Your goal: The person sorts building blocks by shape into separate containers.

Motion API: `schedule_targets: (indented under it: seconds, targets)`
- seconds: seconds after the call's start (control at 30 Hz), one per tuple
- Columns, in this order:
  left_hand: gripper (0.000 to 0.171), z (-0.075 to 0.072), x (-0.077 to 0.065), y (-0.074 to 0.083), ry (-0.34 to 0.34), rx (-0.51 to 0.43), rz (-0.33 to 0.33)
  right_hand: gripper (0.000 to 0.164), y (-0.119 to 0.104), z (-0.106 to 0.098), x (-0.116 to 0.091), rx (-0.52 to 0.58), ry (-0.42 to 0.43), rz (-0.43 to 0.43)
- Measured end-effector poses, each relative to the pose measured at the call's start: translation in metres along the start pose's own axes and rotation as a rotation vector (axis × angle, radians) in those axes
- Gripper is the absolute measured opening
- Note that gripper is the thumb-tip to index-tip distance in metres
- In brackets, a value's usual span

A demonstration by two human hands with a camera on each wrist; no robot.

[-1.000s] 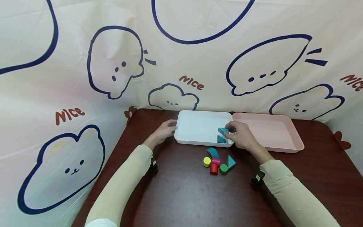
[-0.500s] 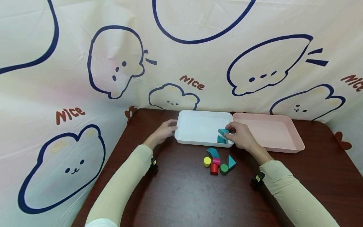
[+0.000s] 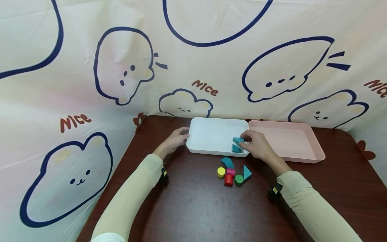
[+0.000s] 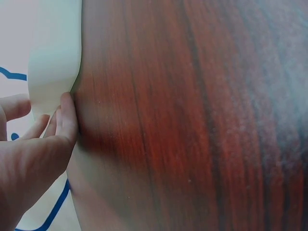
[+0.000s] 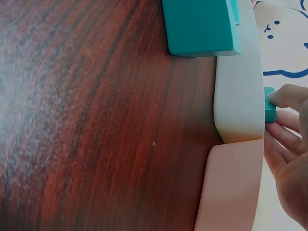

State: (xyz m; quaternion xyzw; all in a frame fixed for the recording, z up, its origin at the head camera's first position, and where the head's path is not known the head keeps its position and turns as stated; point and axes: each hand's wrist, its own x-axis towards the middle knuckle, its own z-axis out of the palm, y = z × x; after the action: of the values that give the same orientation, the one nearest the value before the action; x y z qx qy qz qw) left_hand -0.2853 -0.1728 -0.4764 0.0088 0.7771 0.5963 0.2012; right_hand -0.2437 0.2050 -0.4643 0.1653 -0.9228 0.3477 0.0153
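Note:
My right hand (image 3: 256, 143) pinches a teal triangular block (image 3: 238, 140) between thumb and fingers, inside the right end of the white tray (image 3: 211, 134). Just below it in the head view, a second teal block (image 3: 236, 148) lies in the tray's near right corner, a narrow gap between the two. In the right wrist view, the pinched block (image 5: 270, 105) shows just past the tray wall (image 5: 240, 101). My left hand (image 3: 175, 140) rests its relaxed fingers at the tray's left wall; the left wrist view has the fingertips (image 4: 67, 103) against its outer side.
A pink tray (image 3: 287, 141) sits right beside the white one. In front of them on the dark wooden table (image 3: 193, 208) are a teal arch-like block (image 3: 227, 163), a teal triangle (image 3: 247, 173), and yellow (image 3: 221, 172), magenta (image 3: 230, 171), red (image 3: 228, 180) and green (image 3: 239, 180) cylinders.
The pinched teal block has come down slightly toward the other teal block in the tray. My left hand and the loose blocks stay where they were.

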Motion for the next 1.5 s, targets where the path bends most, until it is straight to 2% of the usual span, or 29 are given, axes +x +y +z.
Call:
schedule_targets:
  seconds: [0.67,1.1,1.5]
  targets:
    - [0.053,-0.0007,0.0014,0.0005,-0.002,-0.008,0.003,0.031,0.0003,0.0004,0.0016,-0.017,0.002,-0.006]
    - [0.053,0.0000,0.0035,0.0001,0.000,0.003,-0.019,0.028,0.0033,0.0020,0.0018,-0.017,0.003,-0.019]
    - [0.053,0.0000,0.0035,0.0003,0.005,0.005,-0.017,0.029,-0.0004,-0.0035,-0.0028,-0.015,-0.001,-0.033]
